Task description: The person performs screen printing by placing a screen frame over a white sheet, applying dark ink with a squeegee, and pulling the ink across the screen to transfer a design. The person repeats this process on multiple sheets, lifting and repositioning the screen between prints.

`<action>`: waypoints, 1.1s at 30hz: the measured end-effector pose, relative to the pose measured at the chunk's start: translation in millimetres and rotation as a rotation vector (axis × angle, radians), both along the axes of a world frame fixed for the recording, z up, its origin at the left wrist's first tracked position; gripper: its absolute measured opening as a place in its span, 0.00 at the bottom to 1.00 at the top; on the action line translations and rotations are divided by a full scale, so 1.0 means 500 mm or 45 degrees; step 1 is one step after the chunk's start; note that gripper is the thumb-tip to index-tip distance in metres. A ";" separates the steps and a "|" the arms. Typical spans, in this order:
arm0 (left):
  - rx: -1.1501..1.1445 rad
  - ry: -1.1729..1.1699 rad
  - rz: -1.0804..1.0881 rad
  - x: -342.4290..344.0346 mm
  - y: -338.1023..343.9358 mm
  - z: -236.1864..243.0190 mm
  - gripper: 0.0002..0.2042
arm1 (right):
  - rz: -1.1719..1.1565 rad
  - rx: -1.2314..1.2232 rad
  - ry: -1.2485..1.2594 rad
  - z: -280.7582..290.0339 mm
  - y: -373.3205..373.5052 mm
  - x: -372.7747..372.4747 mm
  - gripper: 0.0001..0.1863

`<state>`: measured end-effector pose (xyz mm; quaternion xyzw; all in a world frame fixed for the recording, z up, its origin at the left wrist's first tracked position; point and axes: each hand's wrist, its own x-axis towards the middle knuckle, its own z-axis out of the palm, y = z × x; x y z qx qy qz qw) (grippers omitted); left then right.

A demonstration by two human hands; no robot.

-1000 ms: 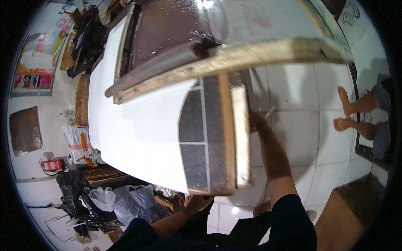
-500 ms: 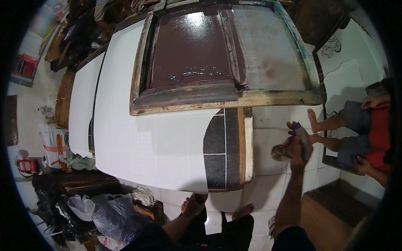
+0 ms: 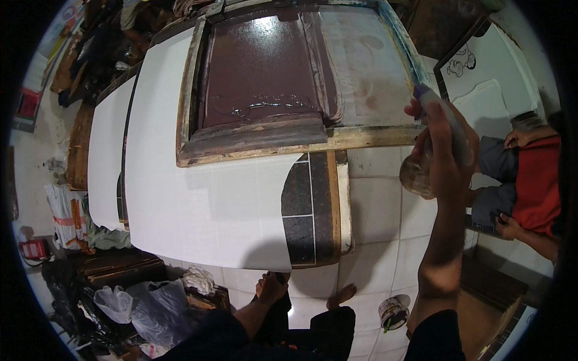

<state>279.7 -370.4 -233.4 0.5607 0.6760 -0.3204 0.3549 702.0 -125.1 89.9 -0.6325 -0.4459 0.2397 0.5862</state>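
Observation:
My right hand (image 3: 448, 150) is wrapped round what looks like a spray bottle (image 3: 418, 171), with a cloudy, rounded body and a purple tip. It is raised over the near right corner of a wooden printing screen (image 3: 385, 137). Inside that frame is a dark maroon panel (image 3: 259, 69) with wet, shiny paint along its near side, beside a pale grey strip. The screen lies on white fabric (image 3: 205, 210) spread over a dark board (image 3: 299, 237). By the board's near edge, my left hand (image 3: 271, 289) is closed round something small and dark, mostly hidden.
At the right sits a person in a red top (image 3: 539, 180) and grey shorts, next to another board with white fabric (image 3: 494, 75). A small tub (image 3: 394, 313) stands on the tiled floor. Plastic bags (image 3: 156, 313) and wooden boxes crowd the lower left.
My right hand has lifted the spray bottle away from me and to the right, up to the screen's corner. My left hand stays low near the board's edge. The view has shifted slightly.

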 end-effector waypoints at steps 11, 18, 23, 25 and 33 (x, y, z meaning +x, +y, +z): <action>0.023 0.011 -0.065 -0.021 -0.013 -0.074 0.34 | 0.223 0.029 -0.013 0.030 0.035 -0.050 0.17; 0.064 -0.374 -0.231 -0.060 0.018 -0.130 0.29 | 0.348 0.001 0.062 0.006 -0.005 -0.064 0.13; -0.026 -0.180 -0.164 -0.011 0.070 -0.074 0.28 | 0.135 -0.023 0.307 -0.067 -0.148 -0.007 0.26; -0.043 -0.127 -0.151 0.010 0.088 -0.058 0.28 | -0.028 0.010 0.605 -0.130 -0.215 0.011 0.38; -0.021 -0.043 -0.121 0.065 0.105 -0.071 0.28 | -0.078 -0.280 -0.134 -0.683 -0.160 -0.055 0.18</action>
